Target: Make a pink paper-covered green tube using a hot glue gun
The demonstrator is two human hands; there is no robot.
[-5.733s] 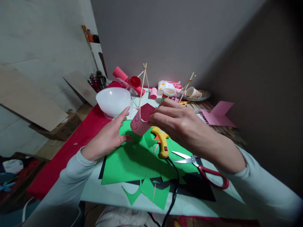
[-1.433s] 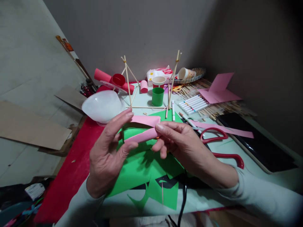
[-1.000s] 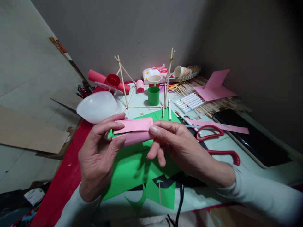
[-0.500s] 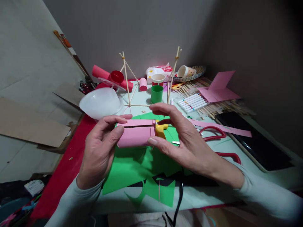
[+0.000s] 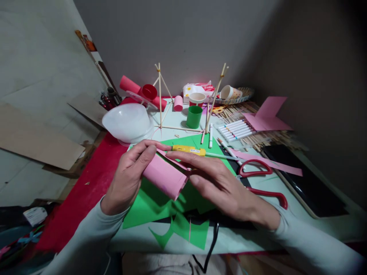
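Note:
A pink paper tube (image 5: 164,173), slit along its top, is tilted with its right end lower. My left hand (image 5: 126,179) grips its left end, thumb pressed on the near side. My right hand (image 5: 220,183) lies at the other end, its fingers along the far edge of the slit and thumb by the open rim. Just behind my fingers a yellow glue gun (image 5: 187,149) rests on green paper (image 5: 151,202), with a clear glue stick (image 5: 219,155) protruding to the right. Red-handled scissors (image 5: 256,168) lie by my right wrist, partly hidden.
A stick frame (image 5: 159,95), a green paper cup (image 5: 194,117), and a white plastic bowl (image 5: 126,120) stand behind. Markers (image 5: 236,130), a pink strip (image 5: 272,162) and a black phone-like slab (image 5: 304,183) lie right. A black cord (image 5: 213,244) hangs over the front edge.
The tube has turned, its right end swinging down toward me. My right hand has closed in from a wide spread onto its edge. The view has shifted slightly, showing more of the glue gun.

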